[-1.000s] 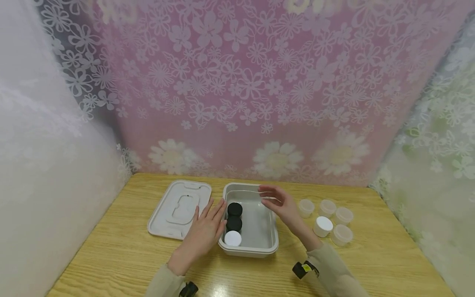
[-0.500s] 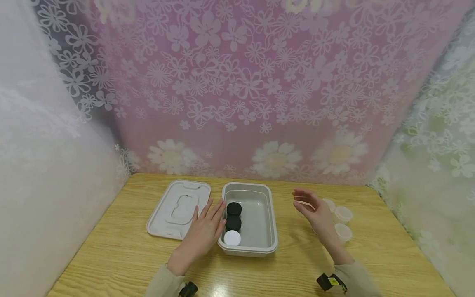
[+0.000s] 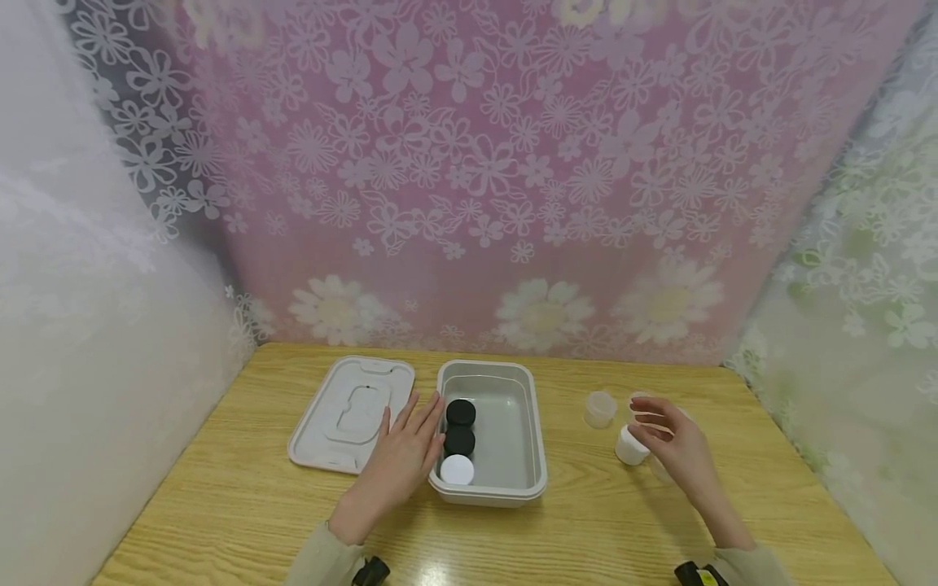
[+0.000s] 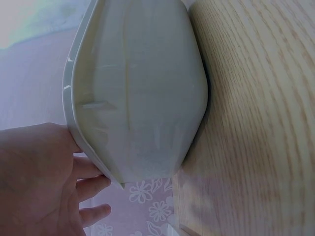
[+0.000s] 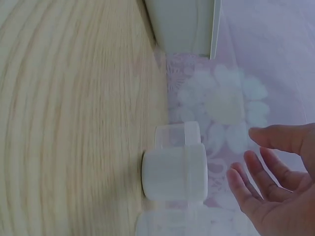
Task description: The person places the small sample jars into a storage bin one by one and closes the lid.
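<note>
My left hand (image 3: 399, 464) rests with straight fingers on the left rim of a pale grey plastic bin (image 3: 538, 423). Along the bin's left side stand two round black-topped pots (image 3: 460, 413) and a white-topped one (image 3: 458, 470). Over to the right, my right hand (image 3: 680, 452) hovers with loosely bent fingers and holds nothing. Beneath and beside it stands a small white lidded jar (image 3: 630, 446). In the right wrist view the white jar (image 5: 172, 172) is apart from the fingertips. A clear lidded cup (image 3: 600, 409) stands farther left; other clear cups are partly hidden by the hand.
A white lid with moulded recesses (image 3: 330, 439) lies flat to the left of the bin, partly under my left hand. The wooden table (image 3: 572, 529) meets a flowered pink curtain (image 3: 454, 203) at the back, with pale curtains at both sides.
My right hand has moved from the bin's right rim rightward to above the small jar and cups. My left hand and the bin look unmoved.
</note>
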Action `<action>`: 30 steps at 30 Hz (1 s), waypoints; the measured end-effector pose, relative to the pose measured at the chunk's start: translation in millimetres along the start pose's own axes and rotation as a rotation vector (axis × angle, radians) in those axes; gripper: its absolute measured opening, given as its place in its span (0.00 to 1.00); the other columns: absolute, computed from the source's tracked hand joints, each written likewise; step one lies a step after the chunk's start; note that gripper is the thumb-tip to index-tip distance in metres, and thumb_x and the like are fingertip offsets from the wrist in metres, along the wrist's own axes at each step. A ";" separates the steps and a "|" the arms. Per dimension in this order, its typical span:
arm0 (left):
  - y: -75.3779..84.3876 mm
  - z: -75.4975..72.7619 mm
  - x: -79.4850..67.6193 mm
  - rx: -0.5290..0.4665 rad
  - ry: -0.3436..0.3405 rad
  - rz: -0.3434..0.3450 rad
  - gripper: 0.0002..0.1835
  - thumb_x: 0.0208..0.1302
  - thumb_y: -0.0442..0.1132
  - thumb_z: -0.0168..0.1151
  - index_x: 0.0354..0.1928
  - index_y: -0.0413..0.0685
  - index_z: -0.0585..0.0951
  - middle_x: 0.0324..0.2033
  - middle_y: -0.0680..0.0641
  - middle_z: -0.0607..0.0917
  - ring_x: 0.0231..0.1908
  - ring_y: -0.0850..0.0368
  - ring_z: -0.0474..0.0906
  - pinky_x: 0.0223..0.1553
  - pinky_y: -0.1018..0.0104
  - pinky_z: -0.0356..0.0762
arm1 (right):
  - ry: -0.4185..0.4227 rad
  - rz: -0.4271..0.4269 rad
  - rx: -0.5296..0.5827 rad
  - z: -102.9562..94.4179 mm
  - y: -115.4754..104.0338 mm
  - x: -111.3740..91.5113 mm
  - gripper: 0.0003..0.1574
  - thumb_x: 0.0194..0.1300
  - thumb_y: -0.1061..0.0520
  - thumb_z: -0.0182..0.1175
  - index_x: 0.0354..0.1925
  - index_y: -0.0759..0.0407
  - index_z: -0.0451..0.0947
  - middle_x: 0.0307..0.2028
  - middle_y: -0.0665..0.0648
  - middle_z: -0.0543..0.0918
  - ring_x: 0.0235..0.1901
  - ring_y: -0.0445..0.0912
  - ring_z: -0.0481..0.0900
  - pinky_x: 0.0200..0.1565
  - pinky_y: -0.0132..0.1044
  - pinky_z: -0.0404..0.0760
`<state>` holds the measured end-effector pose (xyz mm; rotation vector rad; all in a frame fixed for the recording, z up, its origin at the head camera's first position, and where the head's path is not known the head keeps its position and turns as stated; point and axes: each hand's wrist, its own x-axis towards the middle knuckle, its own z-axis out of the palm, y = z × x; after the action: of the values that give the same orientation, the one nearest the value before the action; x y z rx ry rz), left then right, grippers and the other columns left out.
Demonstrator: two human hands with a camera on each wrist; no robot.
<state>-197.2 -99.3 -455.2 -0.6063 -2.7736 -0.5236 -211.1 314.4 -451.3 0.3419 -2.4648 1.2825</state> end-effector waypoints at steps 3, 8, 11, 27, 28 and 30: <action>-0.4 -0.2 -0.3 0.006 0.001 0.000 0.29 0.79 0.46 0.51 0.76 0.44 0.66 0.74 0.45 0.67 0.76 0.39 0.54 0.69 0.28 0.52 | -0.030 0.023 -0.055 -5.1 -0.5 -1.5 0.27 0.67 0.61 0.68 0.62 0.66 0.75 0.57 0.67 0.80 0.49 0.35 0.80 0.47 0.21 0.78; -0.2 -1.1 -0.5 0.003 0.004 0.000 0.29 0.79 0.45 0.52 0.76 0.43 0.66 0.74 0.44 0.67 0.76 0.39 0.54 0.69 0.28 0.52 | -0.101 0.083 -0.145 -8.4 -1.8 -0.2 0.31 0.64 0.61 0.71 0.62 0.68 0.74 0.58 0.69 0.79 0.54 0.60 0.80 0.52 0.40 0.83; 0.2 -1.7 -0.5 -0.006 0.003 0.001 0.29 0.79 0.45 0.52 0.76 0.43 0.66 0.74 0.44 0.67 0.76 0.39 0.54 0.69 0.28 0.51 | -0.153 0.112 -0.196 -8.1 -0.3 0.7 0.35 0.61 0.61 0.73 0.63 0.72 0.72 0.59 0.73 0.77 0.55 0.69 0.78 0.54 0.53 0.81; 0.0 -0.8 -0.8 -0.009 0.006 0.007 0.28 0.79 0.45 0.51 0.75 0.42 0.66 0.74 0.44 0.67 0.76 0.38 0.55 0.69 0.27 0.52 | -0.207 0.077 -0.191 10.8 -3.4 0.4 0.36 0.52 0.69 0.76 0.58 0.76 0.74 0.52 0.75 0.80 0.51 0.69 0.81 0.51 0.56 0.81; 0.0 -0.8 -0.8 -0.010 0.006 0.007 0.28 0.79 0.45 0.51 0.75 0.43 0.66 0.74 0.44 0.67 0.76 0.38 0.55 0.69 0.27 0.52 | -0.209 0.074 -0.175 12.3 -3.5 0.4 0.36 0.52 0.69 0.76 0.58 0.76 0.74 0.52 0.75 0.81 0.51 0.69 0.81 0.51 0.56 0.82; 0.1 -0.7 -0.8 -0.010 0.005 0.005 0.28 0.79 0.45 0.51 0.75 0.43 0.67 0.74 0.44 0.67 0.76 0.38 0.55 0.69 0.27 0.52 | -0.216 0.081 -0.141 14.8 -3.1 -0.4 0.36 0.52 0.68 0.76 0.58 0.76 0.74 0.51 0.74 0.81 0.51 0.68 0.81 0.51 0.56 0.82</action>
<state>-196.3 -99.8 -454.8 -0.6133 -2.7658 -0.5369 -212.4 300.5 -457.0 0.3649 -2.7597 1.1471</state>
